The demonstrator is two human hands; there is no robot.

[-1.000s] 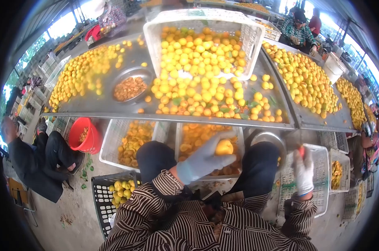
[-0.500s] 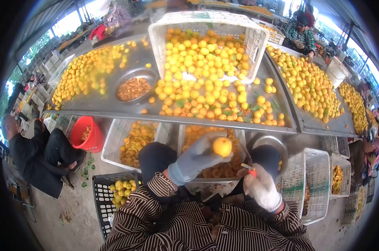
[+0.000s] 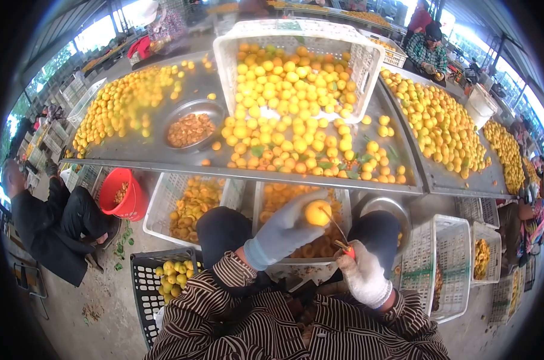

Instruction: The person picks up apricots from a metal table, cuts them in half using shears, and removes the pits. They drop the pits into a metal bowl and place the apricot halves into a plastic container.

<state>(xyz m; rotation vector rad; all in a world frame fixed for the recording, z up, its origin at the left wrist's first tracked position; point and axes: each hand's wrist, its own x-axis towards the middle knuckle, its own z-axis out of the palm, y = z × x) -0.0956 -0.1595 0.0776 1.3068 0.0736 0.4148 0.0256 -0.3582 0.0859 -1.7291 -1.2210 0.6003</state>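
My left hand [image 3: 282, 231], in a grey glove, is closed around a round yellow-orange apricot [image 3: 316, 213] held out over a white crate [image 3: 284, 260] of cut fruit. A white glove covers my right hand [image 3: 365, 273], which grips a thin-bladed knife [image 3: 347, 248] by its red handle. The narrow blade slants up to the left, and its tip meets the right side of the apricot. Both hands are in front of my knees, below the edge of the metal table [image 3: 248, 172].
A tilted white crate [image 3: 373, 72] spills whole apricots onto the table. Beside it stands a metal bowl [image 3: 217, 114] of pits. Lower left are a red bucket [image 3: 134, 201] and a black crate [image 3: 141, 282]. Stacked white crates [image 3: 452, 270] stand right. A seated person [image 3: 41, 222] is at left.
The knife has swung up and left, so its blade now reaches the apricot. My right hand has moved slightly left; my left hand still holds the fruit.
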